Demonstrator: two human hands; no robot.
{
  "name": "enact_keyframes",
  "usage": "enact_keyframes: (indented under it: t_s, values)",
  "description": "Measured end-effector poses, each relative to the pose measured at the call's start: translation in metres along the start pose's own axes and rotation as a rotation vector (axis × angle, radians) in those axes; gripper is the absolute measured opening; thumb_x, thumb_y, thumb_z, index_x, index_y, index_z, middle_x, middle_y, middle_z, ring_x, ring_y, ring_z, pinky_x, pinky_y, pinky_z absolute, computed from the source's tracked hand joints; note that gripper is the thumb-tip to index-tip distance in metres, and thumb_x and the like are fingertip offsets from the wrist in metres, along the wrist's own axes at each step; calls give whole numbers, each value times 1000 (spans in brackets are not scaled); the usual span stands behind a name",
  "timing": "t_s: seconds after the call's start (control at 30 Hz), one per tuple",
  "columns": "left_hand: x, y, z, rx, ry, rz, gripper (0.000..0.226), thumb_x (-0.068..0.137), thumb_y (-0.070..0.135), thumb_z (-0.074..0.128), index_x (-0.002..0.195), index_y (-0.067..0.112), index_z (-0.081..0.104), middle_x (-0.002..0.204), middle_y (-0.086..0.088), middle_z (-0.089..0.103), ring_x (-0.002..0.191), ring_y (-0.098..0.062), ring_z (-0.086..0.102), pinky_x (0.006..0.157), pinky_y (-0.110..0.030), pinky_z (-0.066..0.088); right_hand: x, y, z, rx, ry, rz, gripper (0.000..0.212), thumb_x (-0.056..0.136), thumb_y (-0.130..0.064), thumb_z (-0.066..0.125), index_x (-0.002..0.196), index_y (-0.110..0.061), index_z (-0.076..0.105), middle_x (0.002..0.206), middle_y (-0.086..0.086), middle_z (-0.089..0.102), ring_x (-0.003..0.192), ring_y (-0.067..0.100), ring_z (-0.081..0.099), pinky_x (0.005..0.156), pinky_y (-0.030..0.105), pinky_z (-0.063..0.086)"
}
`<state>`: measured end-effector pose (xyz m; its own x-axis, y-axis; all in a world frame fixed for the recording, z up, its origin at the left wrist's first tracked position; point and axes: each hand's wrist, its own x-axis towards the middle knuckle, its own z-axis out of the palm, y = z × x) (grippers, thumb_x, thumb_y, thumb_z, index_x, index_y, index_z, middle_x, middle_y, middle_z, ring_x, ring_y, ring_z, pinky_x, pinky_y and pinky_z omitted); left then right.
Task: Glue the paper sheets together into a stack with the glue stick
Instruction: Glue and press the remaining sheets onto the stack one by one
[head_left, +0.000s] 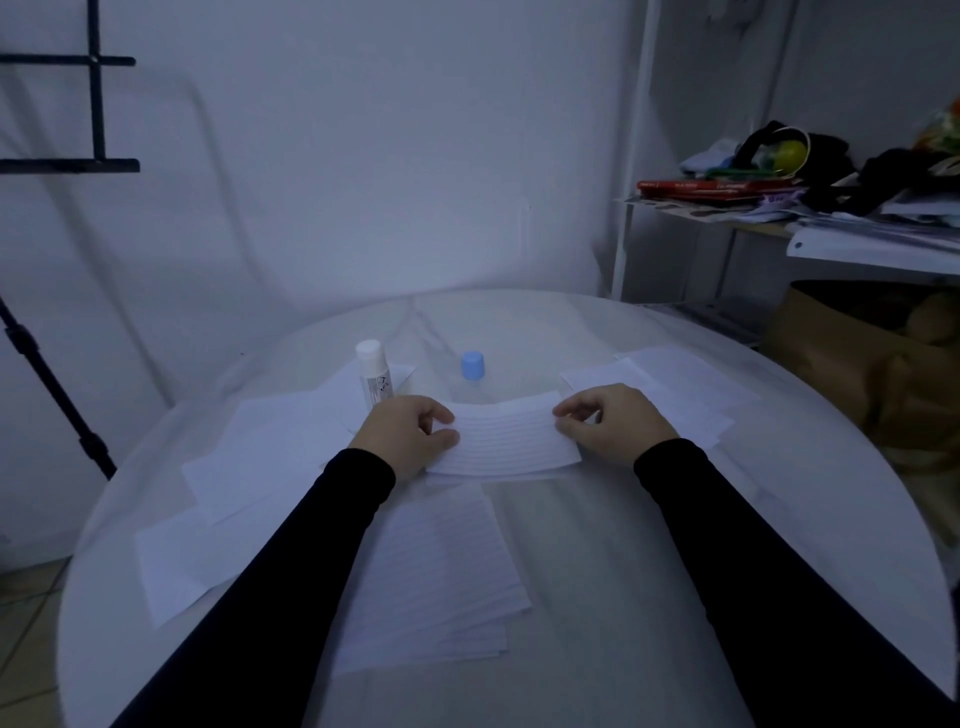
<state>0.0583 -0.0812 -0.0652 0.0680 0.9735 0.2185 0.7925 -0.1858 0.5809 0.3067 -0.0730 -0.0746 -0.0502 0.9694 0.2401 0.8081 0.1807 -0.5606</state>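
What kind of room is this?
Probably a home craft or spare room: a round white table strewn with lined paper sheets, beside a cluttered white metal shelf against a plain wall.

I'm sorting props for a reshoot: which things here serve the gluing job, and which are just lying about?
For the job: lined sheet pinched by left hand and right hand; glue stick; blue cap; loose sheets.

Lying about: red books, dark clothes, brown bag, black stand.

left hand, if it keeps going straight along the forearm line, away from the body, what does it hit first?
Probably the glue stick, standing uncapped just beyond the left hand, which pinches the lined sheet. Depth is unclear; it could pass beside it. The blue cap stands further right.
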Motion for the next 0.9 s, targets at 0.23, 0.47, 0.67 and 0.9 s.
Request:
enact_keyframes:
  t_s: [0.23,0.47,0.67,0.9]
  values:
    - [1,1,-1,51,12,13,17,88,22,63,103,18,70,84,1,58,76,-13,53,58,-16,34,1,-3,-3,-16,-16,27,13,77,-34,68,89,-31,74,78,-16,64,80,3,57,96,36,45]
    - [2,-2,2,84,-28,-2,15,88,24,63,101,20,69,73,8,52,70,-8,51,59,-17,34,-1,-5,-2,-40,-65,68,12,77,-34,69,88,-31,73,72,-20,59,81,6,57,98,38,43]
    - [3,-1,4,135,-63,-14,17,86,27,63,102,22,68,67,10,51,63,-5,50,61,-17,36,-2,-6,-2,-117,-78,92,15,81,-34,64,95,-34,70,71,-23,56,83,5,53,100,33,38]
    - [1,8,4,194,32,140,28,91,27,59,117,18,64,109,0,54,99,-16,54,86,-19,36,2,-12,7,-139,10,-42,29,84,-35,63,112,-27,66,115,-5,58,113,16,54,102,38,38]
